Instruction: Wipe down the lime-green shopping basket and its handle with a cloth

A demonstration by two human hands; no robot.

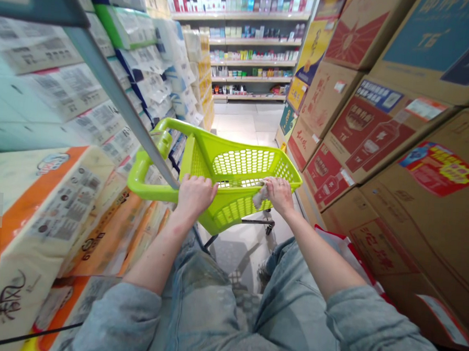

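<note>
A lime-green plastic shopping cart (233, 196) with mesh sides stands crosswise in front of my knees. My left hand (196, 194) is wrapped over its near rim, close to the handle (138, 178) end, with the knuckles up. Further right along the same rim, my right hand (278, 193) is closed on a crumpled greyish cloth (262, 195), which touches the rim. The cart's basket shows no goods where I can see into it. Part of its wheeled frame (269, 227) shows below.
Stacked cardboard cartons (370, 135) line the right side. Packs of tissue paper (40, 202) pile up on the left. A grey metal pole (120, 101) slants down to the cart's near side. Shelves of small boxes (257, 51) stand across the aisle's far end.
</note>
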